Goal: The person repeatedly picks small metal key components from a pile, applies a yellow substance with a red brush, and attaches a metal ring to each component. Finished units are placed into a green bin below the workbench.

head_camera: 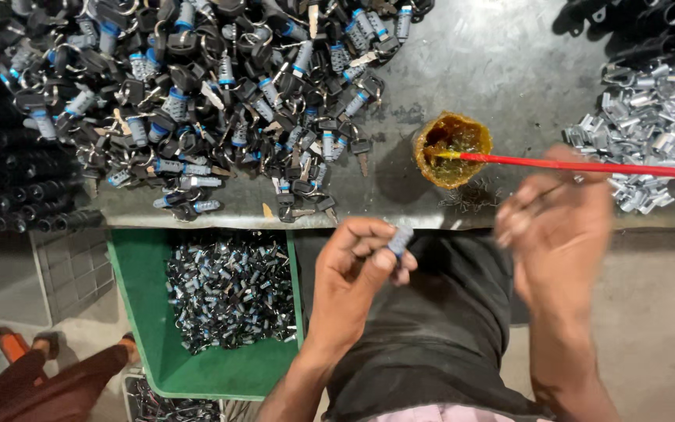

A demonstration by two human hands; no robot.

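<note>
- Green plastic crate point(146, 312): holds a heap of small metal lock cylinders point(232, 293), below the bench edge.
- Yellow grease-filled cup point(452, 148): stands on the grey bench point(501, 70); a red brush handle point(587, 166) rests in it.
- Left hand point(353, 273): pinches one lock cylinder point(400, 239) between its fingertips.
- Right hand point(556, 227): blurred, fingers curled; grip cannot be told.
- Keyed locks point(197, 101): piled loose on the bench.

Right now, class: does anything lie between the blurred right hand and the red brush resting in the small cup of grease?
Nothing visible does. The right hand hovers just below the red brush, with only bare grey bench between them. The left hand holds a small cylinder off to one side.
</note>
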